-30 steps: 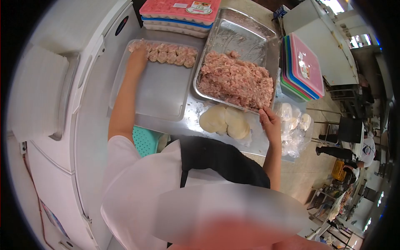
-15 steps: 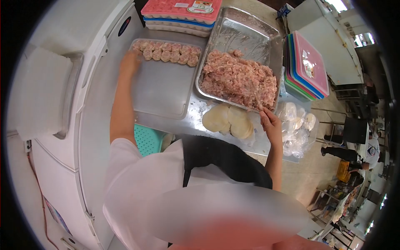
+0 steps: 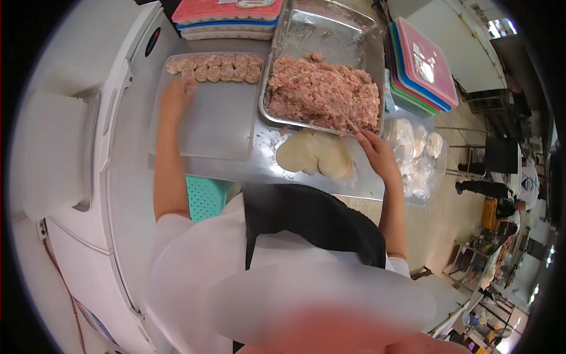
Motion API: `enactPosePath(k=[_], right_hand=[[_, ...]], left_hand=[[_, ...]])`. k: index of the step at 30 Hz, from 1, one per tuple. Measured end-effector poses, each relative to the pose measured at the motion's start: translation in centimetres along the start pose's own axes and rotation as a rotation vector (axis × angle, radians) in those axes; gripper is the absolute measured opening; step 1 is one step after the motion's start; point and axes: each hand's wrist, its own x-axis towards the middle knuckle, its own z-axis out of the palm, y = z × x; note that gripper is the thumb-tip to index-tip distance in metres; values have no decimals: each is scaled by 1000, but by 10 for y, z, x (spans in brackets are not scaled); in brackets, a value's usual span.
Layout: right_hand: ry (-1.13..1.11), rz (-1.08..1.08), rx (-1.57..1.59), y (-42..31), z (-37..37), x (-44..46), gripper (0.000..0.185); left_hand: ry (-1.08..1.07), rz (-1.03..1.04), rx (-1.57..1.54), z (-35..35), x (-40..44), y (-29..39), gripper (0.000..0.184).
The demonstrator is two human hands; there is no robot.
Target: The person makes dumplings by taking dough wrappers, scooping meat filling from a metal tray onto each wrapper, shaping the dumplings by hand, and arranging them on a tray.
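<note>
My left hand (image 3: 178, 94) is over the left part of a translucent plastic tray (image 3: 212, 127), just below rows of filled dumplings (image 3: 221, 69) along its far side. Its fingers are curled; anything in them is hidden. To the right, my right hand (image 3: 374, 147) grips a thin stick-like spatula (image 3: 352, 125) at the near right corner of a metal pan (image 3: 321, 26). The spatula's far end goes into pinkish minced meat (image 3: 321, 91) in that pan. Near the table's front edge lie round pale dough wrappers (image 3: 315, 154), between my two arms.
Lidded trays (image 3: 227, 23) are stacked at the back left, coloured lids (image 3: 421, 65) at the right. Plastic bags of wrappers (image 3: 413, 156) lie near the table's right end. A white fridge (image 3: 132, 177) stands left, a green basket (image 3: 206, 197) below. Another person (image 3: 527, 183) stands far right.
The view has shifted, so the table appears farther up and left. My left hand has moved right, away from the tray's left edge. The spatula in my right hand leans more to the left.
</note>
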Motion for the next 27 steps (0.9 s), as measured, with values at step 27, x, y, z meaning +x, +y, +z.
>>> enactPosePath(k=[27], right_hand=[[-80, -675, -1042, -58, 32, 44, 13]], left_hand=[[54, 543, -205, 61, -69, 176, 14]])
